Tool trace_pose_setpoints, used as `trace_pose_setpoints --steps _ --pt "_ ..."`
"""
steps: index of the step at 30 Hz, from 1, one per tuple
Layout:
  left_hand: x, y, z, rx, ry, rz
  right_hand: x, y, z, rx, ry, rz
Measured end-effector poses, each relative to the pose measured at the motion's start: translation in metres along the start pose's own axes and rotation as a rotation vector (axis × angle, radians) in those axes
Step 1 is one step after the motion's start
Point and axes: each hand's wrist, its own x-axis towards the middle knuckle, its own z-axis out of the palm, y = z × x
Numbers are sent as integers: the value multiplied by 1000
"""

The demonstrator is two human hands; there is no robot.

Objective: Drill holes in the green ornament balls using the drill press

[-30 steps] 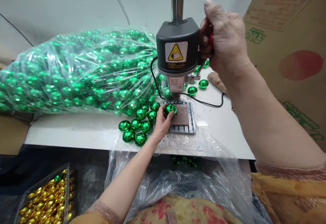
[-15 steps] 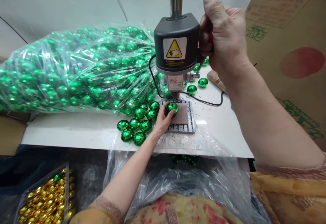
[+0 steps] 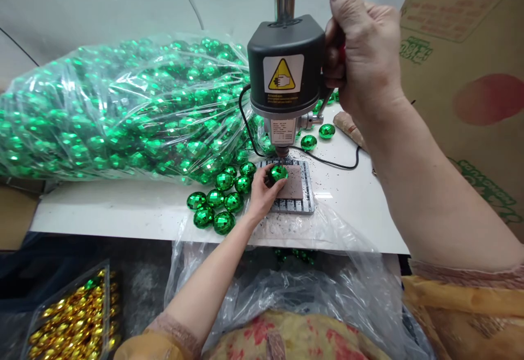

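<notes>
A small bench drill press (image 3: 284, 70) with a black motor housing and a yellow warning label stands in front of me. My right hand (image 3: 366, 57) is wrapped around its feed lever (image 3: 326, 99), whose red grip is mostly hidden by my fingers. Under the chuck (image 3: 282, 152), my left hand (image 3: 263, 190) grips a shiny green faceted ball (image 3: 279, 172) between thumb and fingers. The ball rests over a brown board (image 3: 292, 186) on the slotted metal base (image 3: 309, 202). Whether the bit touches the ball I cannot tell.
Several loose green balls (image 3: 215, 198) lie left of the base. Behind them sprawls a big clear bag (image 3: 123, 114) of green balls. A black cord (image 3: 327, 162) crosses the white table (image 3: 110, 207). A carton (image 3: 462, 76) stands right; gold balls (image 3: 67, 316) fill a container lower left.
The view has shifted very slightly. Both hands keep their holds, the left on the green ball and the right on the lever, with hardly any movement.
</notes>
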Motion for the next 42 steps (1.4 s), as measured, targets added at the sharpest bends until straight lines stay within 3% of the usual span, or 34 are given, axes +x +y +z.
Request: trace_pose_setpoints --steps 4,10,15,22,29,37,42 --pt "-2 8 3 67 -5 101 0 0 0 5 21 1" --pt "-1 15 10 122 45 75 -3 -1 0 -20 13 14" --pt "6 10 7 192 -18 103 -5 -1 1 -5 41 -3" --pt "11 -4 -5 42 -135 -57 -2 3 4 40 60 -22" --pt "9 -5 4 116 -131 94 -1 3 4 57 50 -22" --pt "-1 4 5 59 -133 40 -2 6 1 11 81 32" --pt "-1 4 6 14 -130 46 -23 7 5 93 109 -167"
